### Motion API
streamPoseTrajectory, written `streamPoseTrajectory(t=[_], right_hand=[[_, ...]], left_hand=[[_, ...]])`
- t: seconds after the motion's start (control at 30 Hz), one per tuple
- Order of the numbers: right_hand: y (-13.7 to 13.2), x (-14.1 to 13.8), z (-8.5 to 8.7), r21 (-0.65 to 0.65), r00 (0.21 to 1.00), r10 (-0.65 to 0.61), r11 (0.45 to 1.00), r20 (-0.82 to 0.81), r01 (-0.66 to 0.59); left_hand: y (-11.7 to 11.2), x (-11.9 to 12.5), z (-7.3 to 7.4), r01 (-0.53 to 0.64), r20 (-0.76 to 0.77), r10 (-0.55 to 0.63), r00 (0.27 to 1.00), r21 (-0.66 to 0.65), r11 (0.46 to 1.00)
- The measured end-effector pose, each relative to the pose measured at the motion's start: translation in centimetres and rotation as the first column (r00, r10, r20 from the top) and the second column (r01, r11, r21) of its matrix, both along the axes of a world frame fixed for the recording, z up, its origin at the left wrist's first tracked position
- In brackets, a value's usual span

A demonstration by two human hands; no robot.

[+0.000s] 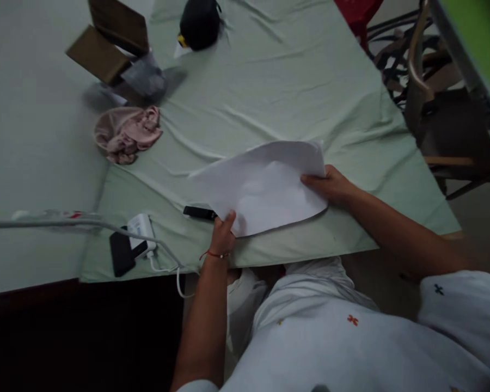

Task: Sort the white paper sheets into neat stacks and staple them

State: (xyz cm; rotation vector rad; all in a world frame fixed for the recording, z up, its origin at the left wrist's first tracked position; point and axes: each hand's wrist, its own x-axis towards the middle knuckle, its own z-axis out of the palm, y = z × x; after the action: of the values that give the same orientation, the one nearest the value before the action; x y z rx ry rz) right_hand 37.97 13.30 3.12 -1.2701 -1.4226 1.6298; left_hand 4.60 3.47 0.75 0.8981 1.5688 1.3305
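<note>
A white sheet of paper (265,188) is held between both hands over the front part of the cloth-covered table. My left hand (223,233) grips its lower left edge, thumb on top. My right hand (329,185) pinches the right edge, with the thumb over the paper and the other fingers behind it. The sheet bows slightly, and its left corner reaches toward the cloth. Beside my left hand a slim black object (199,213) sticks out past the paper's edge; whether that hand touches it I cannot tell.
Left of my hands lie a black phone-like block (121,255) and a white power strip (142,226) with a cable. Farther back are a crumpled pink cloth (133,133), an open cardboard box (106,54) and a black pouch (200,24). A chair (449,125) stands right of the table (277,92).
</note>
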Motion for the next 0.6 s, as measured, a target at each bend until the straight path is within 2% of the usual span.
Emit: streamPoseTrajectory(t=[0.13,0.23,0.37,0.5,0.6], right_hand=[[0.1,-0.1,-1.4,-0.032,1.0,0.022,0.999,0.006,-0.022],[0.1,0.2,-1.7,-0.024,0.998,0.07,0.997,0.004,-0.07],[0.2,0.6,-1.4,-0.022,0.991,0.132,0.991,0.034,-0.132],[0.4,0.8,-1.6,-0.041,0.995,0.103,0.994,0.004,-0.103],[0.6,0.7,-1.7,-0.09,0.994,0.075,0.993,-0.074,-0.082]], left_hand=[[-0.8,0.4,-0.2,0.017,-0.059,-0.019,0.998,-0.046,0.999],[-1.0,0.6,-0.6,-0.004,-0.105,0.003,0.994,-0.011,1.0],[-1.0,0.9,-0.5,-0.088,-0.032,0.087,0.996,-0.015,0.996],[-0.9,0.9,-0.5,-0.127,0.064,0.127,0.99,-0.006,0.992],[-0.8,0.5,-1.2,-0.189,0.053,0.191,0.98,-0.043,0.981]])
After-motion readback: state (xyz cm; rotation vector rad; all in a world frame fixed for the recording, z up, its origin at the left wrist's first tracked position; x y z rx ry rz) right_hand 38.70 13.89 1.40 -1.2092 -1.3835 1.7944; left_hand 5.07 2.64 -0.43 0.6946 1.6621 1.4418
